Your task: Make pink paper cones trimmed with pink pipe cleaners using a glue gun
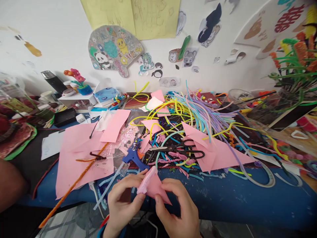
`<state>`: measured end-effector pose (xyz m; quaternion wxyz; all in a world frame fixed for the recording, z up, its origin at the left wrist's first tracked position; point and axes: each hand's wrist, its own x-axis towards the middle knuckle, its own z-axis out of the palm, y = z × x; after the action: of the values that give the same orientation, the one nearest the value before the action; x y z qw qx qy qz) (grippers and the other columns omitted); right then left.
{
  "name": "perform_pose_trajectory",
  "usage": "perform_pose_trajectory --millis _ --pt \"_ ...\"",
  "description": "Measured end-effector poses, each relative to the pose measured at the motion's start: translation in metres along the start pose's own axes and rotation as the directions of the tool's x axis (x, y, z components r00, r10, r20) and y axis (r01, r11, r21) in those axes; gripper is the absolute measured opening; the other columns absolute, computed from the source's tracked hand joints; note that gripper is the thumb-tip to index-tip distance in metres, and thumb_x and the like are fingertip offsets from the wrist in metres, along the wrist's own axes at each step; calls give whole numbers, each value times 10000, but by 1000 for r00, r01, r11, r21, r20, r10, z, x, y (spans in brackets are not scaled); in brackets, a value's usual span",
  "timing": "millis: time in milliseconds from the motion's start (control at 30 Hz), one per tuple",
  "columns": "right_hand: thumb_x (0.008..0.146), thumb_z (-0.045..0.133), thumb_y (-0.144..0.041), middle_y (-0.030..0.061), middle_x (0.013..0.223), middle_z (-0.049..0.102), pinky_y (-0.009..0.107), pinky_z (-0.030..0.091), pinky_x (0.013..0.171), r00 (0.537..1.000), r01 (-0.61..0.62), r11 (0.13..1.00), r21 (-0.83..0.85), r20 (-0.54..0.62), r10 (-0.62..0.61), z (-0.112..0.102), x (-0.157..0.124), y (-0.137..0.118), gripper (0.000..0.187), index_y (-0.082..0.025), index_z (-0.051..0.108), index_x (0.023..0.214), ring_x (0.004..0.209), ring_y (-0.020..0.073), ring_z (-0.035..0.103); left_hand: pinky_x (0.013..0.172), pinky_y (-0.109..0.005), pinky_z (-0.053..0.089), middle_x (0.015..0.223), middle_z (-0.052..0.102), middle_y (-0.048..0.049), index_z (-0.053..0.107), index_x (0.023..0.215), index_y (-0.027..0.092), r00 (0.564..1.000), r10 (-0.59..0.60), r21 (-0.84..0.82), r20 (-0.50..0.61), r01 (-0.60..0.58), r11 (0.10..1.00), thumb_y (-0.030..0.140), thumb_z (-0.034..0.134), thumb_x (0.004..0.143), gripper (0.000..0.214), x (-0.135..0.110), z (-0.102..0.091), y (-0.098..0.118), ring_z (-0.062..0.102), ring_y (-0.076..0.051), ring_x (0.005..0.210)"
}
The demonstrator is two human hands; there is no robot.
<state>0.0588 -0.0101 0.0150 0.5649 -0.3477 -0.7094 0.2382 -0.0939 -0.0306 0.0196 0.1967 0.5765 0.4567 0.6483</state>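
At the front edge of the table, both my hands hold a small pink paper piece (157, 185). A light pink fuzzy strip (148, 181), which looks like pipe cleaner, lies along its left edge. My left hand (125, 198) is closed, pinching the strip and that edge between thumb and fingers. The thumb and fingers of my right hand (177, 206) pinch the paper's right side. Just beyond my left fingers lies a blue glue gun (135, 159), partly covered by clutter. Black-handled scissors (178, 149) rest past the held piece, blades pointing left.
Pink sheets (84, 165) lie at left, with an orange pipe cleaner (71, 188) across them. More cut pink paper (220, 153) is at right. A large bundle of pastel pipe cleaners (200, 109) spreads behind. A vase of fuzzy flowers (297, 62) stands far right. Another person's arm (11, 185) shows at left.
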Motion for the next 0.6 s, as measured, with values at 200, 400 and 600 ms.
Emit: perform_pose_trajectory --millis 200,400,600 --pt "839 581 -85 47 826 685 265 622 673 1000 20 999 27 13 -21 2 1 -1 214 -207 571 1015 747 176 710 579 -308 574 593 686 -32 672 709 189 985 -133 -96 109 144 985 278 711 804 136 4 -6 -2 707 -226 651" --pt "849 570 -74 52 841 672 270 623 686 998 41 998 38 43 -43 3 -1 2 232 -205 556 1039 772 176 699 626 -321 571 631 678 -30 661 726 200 972 -165 -87 169 182 980 254 692 801 98 3 -11 -6 691 -225 691" --pt "843 564 -72 52 848 672 258 614 700 999 32 999 24 25 -32 5 -1 4 222 -201 562 1024 792 175 697 651 -278 572 724 702 -33 673 746 203 983 -133 -5 128 135 991 165 675 791 59 3 -10 -5 680 -191 710"
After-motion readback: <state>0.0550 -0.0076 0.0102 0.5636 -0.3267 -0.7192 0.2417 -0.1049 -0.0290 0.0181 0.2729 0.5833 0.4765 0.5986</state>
